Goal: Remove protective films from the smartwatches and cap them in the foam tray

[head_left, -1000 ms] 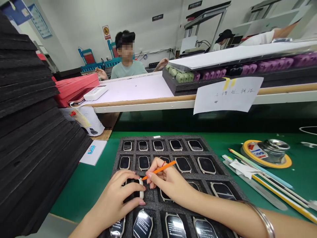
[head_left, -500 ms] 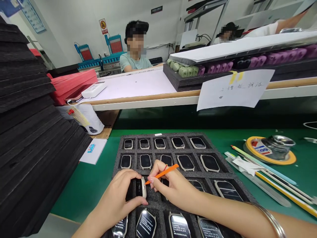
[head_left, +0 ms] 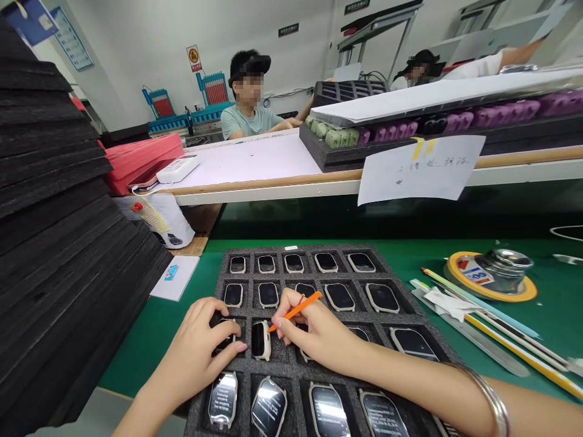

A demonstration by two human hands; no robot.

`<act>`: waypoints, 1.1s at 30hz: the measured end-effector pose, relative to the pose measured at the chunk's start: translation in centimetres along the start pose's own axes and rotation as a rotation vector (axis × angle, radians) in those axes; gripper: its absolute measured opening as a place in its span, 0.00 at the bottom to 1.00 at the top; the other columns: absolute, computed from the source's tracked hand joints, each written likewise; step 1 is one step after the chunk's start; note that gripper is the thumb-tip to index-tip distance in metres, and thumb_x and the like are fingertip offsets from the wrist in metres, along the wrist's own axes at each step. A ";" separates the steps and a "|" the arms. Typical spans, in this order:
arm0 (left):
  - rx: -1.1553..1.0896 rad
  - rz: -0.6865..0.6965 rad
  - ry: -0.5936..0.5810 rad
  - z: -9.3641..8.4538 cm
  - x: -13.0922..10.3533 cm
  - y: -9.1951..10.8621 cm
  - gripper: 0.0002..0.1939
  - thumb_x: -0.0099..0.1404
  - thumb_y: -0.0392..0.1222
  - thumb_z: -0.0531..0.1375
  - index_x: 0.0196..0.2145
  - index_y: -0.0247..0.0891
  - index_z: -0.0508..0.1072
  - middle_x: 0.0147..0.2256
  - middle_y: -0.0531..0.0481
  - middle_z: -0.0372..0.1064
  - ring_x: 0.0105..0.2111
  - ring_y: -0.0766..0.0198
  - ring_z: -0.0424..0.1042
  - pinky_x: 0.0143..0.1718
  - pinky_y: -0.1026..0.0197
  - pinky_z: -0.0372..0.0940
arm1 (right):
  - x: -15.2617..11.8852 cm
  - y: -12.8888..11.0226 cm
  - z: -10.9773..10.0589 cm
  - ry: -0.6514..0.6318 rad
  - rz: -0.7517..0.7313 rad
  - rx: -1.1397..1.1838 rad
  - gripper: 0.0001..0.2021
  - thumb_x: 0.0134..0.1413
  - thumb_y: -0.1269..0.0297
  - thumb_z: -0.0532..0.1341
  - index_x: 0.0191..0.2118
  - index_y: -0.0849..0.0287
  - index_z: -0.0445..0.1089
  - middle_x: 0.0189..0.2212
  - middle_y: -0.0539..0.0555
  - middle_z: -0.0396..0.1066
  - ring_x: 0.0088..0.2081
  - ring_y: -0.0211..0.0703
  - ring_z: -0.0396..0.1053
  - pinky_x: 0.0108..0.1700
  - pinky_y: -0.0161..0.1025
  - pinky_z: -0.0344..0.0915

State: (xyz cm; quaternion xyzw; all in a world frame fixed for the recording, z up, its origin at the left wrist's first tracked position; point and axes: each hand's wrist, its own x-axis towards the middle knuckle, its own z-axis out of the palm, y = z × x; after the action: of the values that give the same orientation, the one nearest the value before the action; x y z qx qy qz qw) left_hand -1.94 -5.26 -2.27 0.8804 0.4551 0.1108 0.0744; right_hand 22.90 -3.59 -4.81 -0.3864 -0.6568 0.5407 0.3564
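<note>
A black foam tray [head_left: 291,331] holds rows of square-faced smartwatches without straps. My left hand [head_left: 207,340] has its thumb and fingers closed around a smartwatch [head_left: 226,340] in the third row's leftmost compartment, covering much of it. One compartment to the right, another smartwatch [head_left: 260,340] sits tilted, its side edge turned toward my right hand [head_left: 305,331]. That hand pinches a slim orange pointed stick [head_left: 303,306], whose tip is at or close to the tilted watch's side; contact is unclear. Lit text shows on front-row watches, such as a smartwatch [head_left: 223,399] at the left.
Stacked black foam trays [head_left: 59,243] rise at my left. To the right lie a tape roll [head_left: 489,276], a yellow stick [head_left: 523,352] and a clear flat strip [head_left: 478,340]. A shelf [head_left: 273,188] crosses ahead with a hanging paper sheet [head_left: 419,170]. Two people are beyond.
My left hand has let go of the second-column watch and moved left onto the neighbouring one. The orange stick stays near the released watch. Beyond the shelf, a black tray has come into view.
</note>
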 end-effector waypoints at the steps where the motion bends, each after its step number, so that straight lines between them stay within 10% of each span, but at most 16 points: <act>1: -0.002 0.009 -0.008 -0.3 -0.3 -0.3 0.05 0.69 0.44 0.57 0.40 0.44 0.72 0.48 0.43 0.64 0.52 0.48 0.64 0.50 0.44 0.65 | 0.2 -0.1 0.0 0.017 0.014 0.023 0.07 0.61 0.64 0.57 0.32 0.55 0.60 0.27 0.49 0.68 0.29 0.41 0.70 0.32 0.39 0.68; 11: -0.147 0.079 0.126 1.5 -2.0 -2.5 0.05 0.68 0.41 0.61 0.42 0.45 0.73 0.48 0.46 0.70 0.55 0.55 0.66 0.53 0.54 0.66 | 3.2 -1.0 3.5 -0.028 0.110 0.300 0.07 0.55 0.64 0.63 0.31 0.57 0.64 0.28 0.50 0.73 0.30 0.39 0.74 0.36 0.39 0.71; 24: -0.404 -0.266 0.220 3.3 -2.7 -2.8 0.23 0.61 0.48 0.66 0.51 0.46 0.62 0.50 0.45 0.72 0.52 0.53 0.72 0.53 0.47 0.69 | 3.1 0.0 4.0 -0.061 -0.106 -0.008 0.04 0.57 0.67 0.60 0.31 0.57 0.66 0.26 0.51 0.73 0.28 0.42 0.72 0.31 0.37 0.65; 33: -0.387 -0.255 0.248 3.2 -2.3 -2.6 0.18 0.62 0.49 0.65 0.45 0.43 0.66 0.47 0.43 0.73 0.51 0.50 0.73 0.52 0.45 0.69 | 3.1 -0.5 4.1 -0.037 -0.128 -0.017 0.06 0.57 0.69 0.60 0.29 0.56 0.65 0.24 0.47 0.71 0.27 0.37 0.69 0.31 0.33 0.63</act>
State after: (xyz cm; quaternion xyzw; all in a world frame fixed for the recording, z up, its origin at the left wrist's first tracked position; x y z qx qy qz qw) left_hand -4.44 -5.73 -6.25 0.7649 0.5383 0.2928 0.1985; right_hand 17.86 -2.68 -4.80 -0.3367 -0.6912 0.5182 0.3747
